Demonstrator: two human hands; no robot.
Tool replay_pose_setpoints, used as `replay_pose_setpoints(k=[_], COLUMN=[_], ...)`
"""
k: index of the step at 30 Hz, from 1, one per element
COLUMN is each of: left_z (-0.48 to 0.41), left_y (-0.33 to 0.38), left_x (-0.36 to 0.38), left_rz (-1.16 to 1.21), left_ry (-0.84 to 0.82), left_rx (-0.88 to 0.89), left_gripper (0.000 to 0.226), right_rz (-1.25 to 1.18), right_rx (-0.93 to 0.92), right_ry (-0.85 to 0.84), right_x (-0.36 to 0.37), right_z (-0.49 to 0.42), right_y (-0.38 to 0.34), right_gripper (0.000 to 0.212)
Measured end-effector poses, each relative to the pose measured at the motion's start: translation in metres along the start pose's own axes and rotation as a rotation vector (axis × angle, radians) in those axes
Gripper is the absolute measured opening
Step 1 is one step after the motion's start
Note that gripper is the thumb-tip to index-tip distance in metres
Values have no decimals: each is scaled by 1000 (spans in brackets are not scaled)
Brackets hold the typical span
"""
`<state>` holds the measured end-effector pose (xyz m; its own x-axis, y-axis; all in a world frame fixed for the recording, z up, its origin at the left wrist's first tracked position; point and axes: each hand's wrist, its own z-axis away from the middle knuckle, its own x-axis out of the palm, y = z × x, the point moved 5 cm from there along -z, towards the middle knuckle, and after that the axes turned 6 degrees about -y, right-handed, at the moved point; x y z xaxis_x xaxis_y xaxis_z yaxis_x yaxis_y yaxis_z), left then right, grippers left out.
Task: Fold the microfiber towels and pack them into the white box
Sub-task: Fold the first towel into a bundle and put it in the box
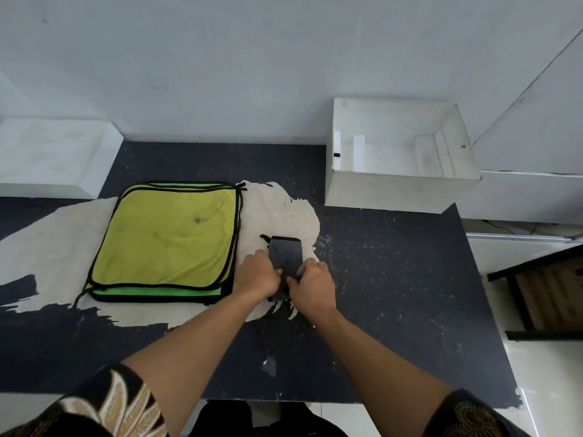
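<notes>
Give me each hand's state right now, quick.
Left hand: grips the small folded grey microfiber towel.
Right hand: pinches the same towel's near edge.

Soft matt grey microfiber towel [286,254], plush yellow-green cloth towels [167,238] with black stitched edging, matt white cardboard box [388,192], worn dark tabletop [394,279] with peeling, scuffed coating

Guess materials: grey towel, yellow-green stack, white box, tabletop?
Grey towel: soft matte cloth, likely microfiber; folds compactly.
Yellow-green towel stack: plush wrinkled fabric, black stitched edging.
White box: thin matte board, maybe foam board or card; flat scuffed walls.
Table: dark matte coating worn through to a pale layer; base unclear.
</notes>
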<state>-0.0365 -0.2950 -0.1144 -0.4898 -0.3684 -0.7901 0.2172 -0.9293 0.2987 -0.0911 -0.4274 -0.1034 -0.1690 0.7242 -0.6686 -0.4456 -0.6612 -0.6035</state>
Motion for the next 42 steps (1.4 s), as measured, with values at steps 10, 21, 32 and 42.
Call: replay_pose_setpoints(k=[10, 21, 32, 42], left_z=[10, 36, 58, 36], left_y=[11, 80, 157, 246], left_x=[-17, -103, -143, -133], left_rz=[416, 432, 382, 259], left_ry=[-149, -72, -39, -48], left_rx=[134, 623, 817, 757], left_gripper=[35, 48, 19, 18], right_rz=[-722, -1314, -1371, -1221], right_rx=[304, 69, -102, -82], right_ry=[-268, 26, 304, 260], right_x=[-7, -81, -170, -249], right_z=[-7, -1, 21, -35], right_y=[-1, -47, -61, -25], right_gripper=[12, 22, 36, 38])
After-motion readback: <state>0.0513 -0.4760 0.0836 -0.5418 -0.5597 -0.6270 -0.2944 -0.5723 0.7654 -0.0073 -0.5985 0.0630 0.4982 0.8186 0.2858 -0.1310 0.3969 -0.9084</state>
